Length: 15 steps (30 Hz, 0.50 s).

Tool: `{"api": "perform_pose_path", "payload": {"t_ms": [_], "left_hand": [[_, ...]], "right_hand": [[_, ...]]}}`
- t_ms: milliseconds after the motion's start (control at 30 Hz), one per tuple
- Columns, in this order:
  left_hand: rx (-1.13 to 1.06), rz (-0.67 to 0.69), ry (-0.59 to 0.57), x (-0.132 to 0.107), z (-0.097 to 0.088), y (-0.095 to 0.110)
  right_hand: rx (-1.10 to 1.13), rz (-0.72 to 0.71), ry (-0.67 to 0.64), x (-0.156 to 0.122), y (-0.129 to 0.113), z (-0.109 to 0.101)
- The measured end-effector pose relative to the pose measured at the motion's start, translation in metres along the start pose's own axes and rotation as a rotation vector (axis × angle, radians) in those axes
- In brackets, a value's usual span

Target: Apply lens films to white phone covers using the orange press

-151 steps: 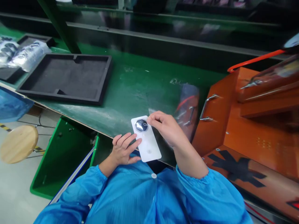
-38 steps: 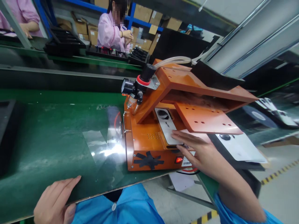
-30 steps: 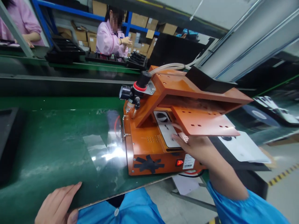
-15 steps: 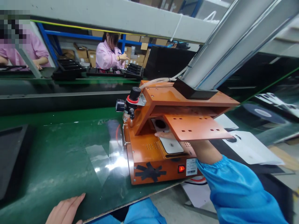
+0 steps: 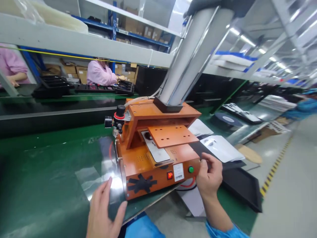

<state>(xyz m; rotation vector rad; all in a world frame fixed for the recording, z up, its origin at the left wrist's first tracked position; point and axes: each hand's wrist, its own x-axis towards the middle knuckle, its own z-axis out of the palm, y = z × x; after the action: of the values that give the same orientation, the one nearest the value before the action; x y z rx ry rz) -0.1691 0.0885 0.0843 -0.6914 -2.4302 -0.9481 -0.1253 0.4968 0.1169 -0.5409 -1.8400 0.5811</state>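
Note:
An orange press machine [image 5: 146,162] stands on the green bench, its perforated orange top plate [image 5: 170,135] raised over the bed. On the bed lies a white phone-sized panel [image 5: 158,152] with a dark round opening at its far end, partly under the plate. My left hand [image 5: 104,210] hovers by the machine's left front corner, fingers stretched and thumb apart, holding nothing. Beside the right front corner, near the green button [image 5: 191,169], my right hand [image 5: 210,175] has its fingers curled in; nothing shows in them. A red lit switch [image 5: 169,175] is on the front.
A pressure regulator [image 5: 119,120] juts from the machine's left side. White sheets [image 5: 221,148] and a black tray [image 5: 242,188] lie to the right. Clear film [image 5: 89,180] covers the bench at left. Across the bench, a person in pink [image 5: 101,74] works near black trays [image 5: 53,86].
My right hand has come out from under the raised plate to the machine's right front corner. My left hand has moved up and right toward the machine. The view has swung right.

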Motion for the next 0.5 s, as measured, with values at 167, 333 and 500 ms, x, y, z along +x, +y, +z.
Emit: {"api": "perform_pose_path", "payload": {"t_ms": [167,333,500], "left_hand": [[-0.103,-0.027,0.005,0.038,0.056,0.030],[-0.147,-0.082,0.058,0.042,0.073,0.029],[-0.181,-0.177,0.081,0.042,0.078,0.030]], "right_hand": [[0.254,0.493,-0.209,-0.023,0.056,-0.009],[0.390,0.513,-0.345,-0.022,0.063,-0.009],[0.430,0.460,-0.467,-0.016,0.063,-0.016]]}}
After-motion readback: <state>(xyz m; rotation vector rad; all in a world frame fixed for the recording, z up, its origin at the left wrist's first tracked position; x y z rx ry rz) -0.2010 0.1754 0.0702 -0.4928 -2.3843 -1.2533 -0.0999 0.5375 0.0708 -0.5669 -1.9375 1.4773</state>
